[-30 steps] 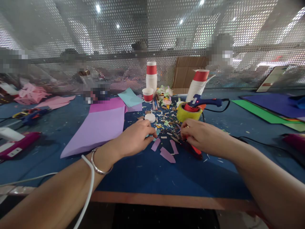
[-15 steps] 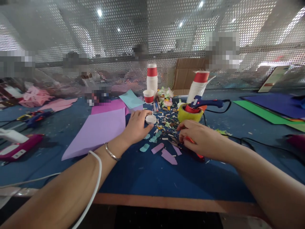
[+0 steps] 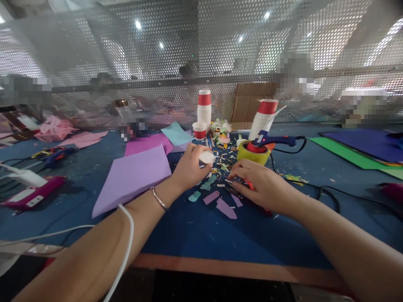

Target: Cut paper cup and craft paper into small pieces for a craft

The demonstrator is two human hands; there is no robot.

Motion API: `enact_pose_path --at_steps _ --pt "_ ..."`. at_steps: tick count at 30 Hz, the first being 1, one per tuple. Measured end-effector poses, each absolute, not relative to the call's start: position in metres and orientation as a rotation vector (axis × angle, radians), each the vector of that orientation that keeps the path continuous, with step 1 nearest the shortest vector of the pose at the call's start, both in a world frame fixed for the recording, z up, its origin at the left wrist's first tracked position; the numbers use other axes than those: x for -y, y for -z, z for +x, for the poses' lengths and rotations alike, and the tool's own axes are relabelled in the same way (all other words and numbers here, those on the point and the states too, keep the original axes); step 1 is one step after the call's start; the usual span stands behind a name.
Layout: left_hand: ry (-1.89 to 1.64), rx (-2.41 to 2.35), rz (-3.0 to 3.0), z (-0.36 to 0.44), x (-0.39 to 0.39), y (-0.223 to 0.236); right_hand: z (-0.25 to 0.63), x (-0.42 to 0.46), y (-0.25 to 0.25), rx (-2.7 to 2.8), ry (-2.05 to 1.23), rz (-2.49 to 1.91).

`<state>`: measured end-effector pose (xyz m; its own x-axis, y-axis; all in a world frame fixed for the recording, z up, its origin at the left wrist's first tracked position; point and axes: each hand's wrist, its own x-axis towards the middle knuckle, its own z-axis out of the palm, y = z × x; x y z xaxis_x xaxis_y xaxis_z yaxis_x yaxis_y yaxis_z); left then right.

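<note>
My left hand (image 3: 191,167) is closed round a small white round piece (image 3: 207,157), perhaps a lid or a cut cup base, gripped at its side between thumb and fingers. My right hand (image 3: 256,181) is held palm down with its fingers apart, just above the table. Beneath it lies a red-handled tool (image 3: 249,184), scissors or pliers, mostly hidden by the hand. Purple paper scraps (image 3: 226,208) and teal scraps (image 3: 194,196) are strewn between the hands. Behind my right hand a blue glue gun (image 3: 273,139) rests on a yellow-green roll (image 3: 252,154).
Two stacks of paper cups (image 3: 204,111) stand at the back, near a single red and white cup (image 3: 199,131). Purple paper (image 3: 135,174) lies left. Green and blue sheets (image 3: 362,144) are at right. A cable (image 3: 327,188) trails across the right side.
My left hand has closed on the white round piece and tilted it up. My right hand has shifted a little left over the red-handled tool. The camera view has moved slightly.
</note>
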<state>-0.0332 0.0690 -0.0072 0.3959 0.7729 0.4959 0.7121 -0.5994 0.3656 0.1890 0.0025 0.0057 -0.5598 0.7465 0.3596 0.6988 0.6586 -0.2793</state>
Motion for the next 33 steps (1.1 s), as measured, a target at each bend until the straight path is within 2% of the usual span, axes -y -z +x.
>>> enact_pose_path --at_steps 5,13,20,33 --pt "-1.086 -1.056 2.583 -0.020 -0.041 -0.002 0.186 -0.002 -0.006 2.311 -0.170 -1.084" --pt "-1.052 -0.968 2.387 -0.023 -0.037 -0.001 0.183 -0.001 -0.006 2.240 -0.174 -1.104" --pt "-1.024 -0.924 2.523 -0.023 -0.034 -0.005 0.183 0.001 -0.006 2.279 -0.172 -0.998" --pt "-0.762 -1.368 2.687 -0.045 -0.058 -0.002 0.185 -0.010 -0.001 2.251 -0.135 -1.198"
